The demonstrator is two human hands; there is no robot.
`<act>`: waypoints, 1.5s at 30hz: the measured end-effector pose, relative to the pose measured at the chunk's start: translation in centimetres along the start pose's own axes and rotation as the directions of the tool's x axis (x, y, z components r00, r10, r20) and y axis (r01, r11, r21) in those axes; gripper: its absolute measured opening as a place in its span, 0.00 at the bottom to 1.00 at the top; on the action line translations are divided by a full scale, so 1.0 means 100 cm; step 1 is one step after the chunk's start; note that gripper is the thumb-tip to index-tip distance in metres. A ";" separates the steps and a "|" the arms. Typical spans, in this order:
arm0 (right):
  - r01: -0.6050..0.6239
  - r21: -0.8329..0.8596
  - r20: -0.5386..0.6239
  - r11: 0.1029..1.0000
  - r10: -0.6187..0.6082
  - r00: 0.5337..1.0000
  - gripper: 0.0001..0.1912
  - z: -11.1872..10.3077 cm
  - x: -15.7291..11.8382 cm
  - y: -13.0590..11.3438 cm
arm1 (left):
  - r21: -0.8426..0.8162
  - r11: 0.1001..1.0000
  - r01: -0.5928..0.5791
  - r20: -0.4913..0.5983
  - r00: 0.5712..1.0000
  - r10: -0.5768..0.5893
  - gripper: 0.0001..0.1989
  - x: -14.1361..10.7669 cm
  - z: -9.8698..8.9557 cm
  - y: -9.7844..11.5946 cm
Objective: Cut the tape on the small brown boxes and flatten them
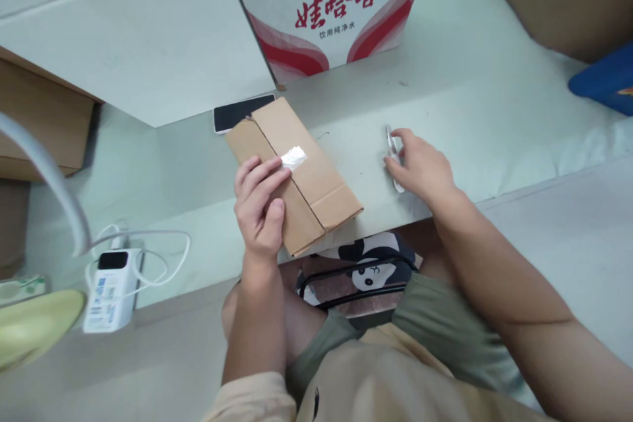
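A flat brown cardboard box [321, 178] lies at a slant near the front edge of the table, with a strip of shiny tape [294, 158] across its middle seam. My left hand [260, 204] rests on the box's left part, fingers stretched over the cardboard and fingertips at the tape. To the right of the box, my right hand [422, 161] has its thumb and fingers around a slim clear-and-silver tool [397, 181], possibly a small utility knife. Part of this tool is hidden by the fingers, and whether it touches the tabletop I cannot tell.
Behind the box lies a phone [242, 113], beside a white-and-red carton [336, 20]. A large white box [143, 46] stands back left. A white power bank [111, 290] with a looped cable sits at the left edge. Something blue [606, 82] is far right.
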State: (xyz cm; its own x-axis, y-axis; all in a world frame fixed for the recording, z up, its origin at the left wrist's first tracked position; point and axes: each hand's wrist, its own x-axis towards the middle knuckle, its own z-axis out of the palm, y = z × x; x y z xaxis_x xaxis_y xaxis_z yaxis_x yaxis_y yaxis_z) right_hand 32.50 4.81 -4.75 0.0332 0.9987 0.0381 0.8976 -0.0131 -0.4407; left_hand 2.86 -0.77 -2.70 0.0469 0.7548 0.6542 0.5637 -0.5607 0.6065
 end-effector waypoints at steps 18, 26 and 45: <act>0.344 0.878 -0.340 0.333 -0.073 0.938 0.10 -0.032 -0.029 -0.065 | 0.117 0.992 -0.040 -0.052 0.998 0.047 0.18 -0.010 0.031 0.028; 0.438 0.711 -0.305 0.550 -0.320 0.897 0.31 -0.045 -0.062 -0.098 | 0.100 0.995 0.001 -0.054 0.999 0.004 0.18 -0.014 0.035 0.030; 0.471 0.336 -0.305 0.816 -0.379 0.874 0.08 -0.035 -0.061 -0.111 | 0.096 0.995 -0.022 -0.131 0.991 0.035 0.16 -0.013 0.042 0.032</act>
State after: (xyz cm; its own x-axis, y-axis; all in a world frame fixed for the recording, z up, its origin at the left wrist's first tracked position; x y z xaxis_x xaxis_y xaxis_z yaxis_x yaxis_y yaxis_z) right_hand 23.87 -1.29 3.02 -0.1768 0.8627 0.4738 0.5998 0.4761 -0.6431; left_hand 8.08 -2.09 -3.56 -0.0415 0.6839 0.7284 0.6388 -0.5424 0.5457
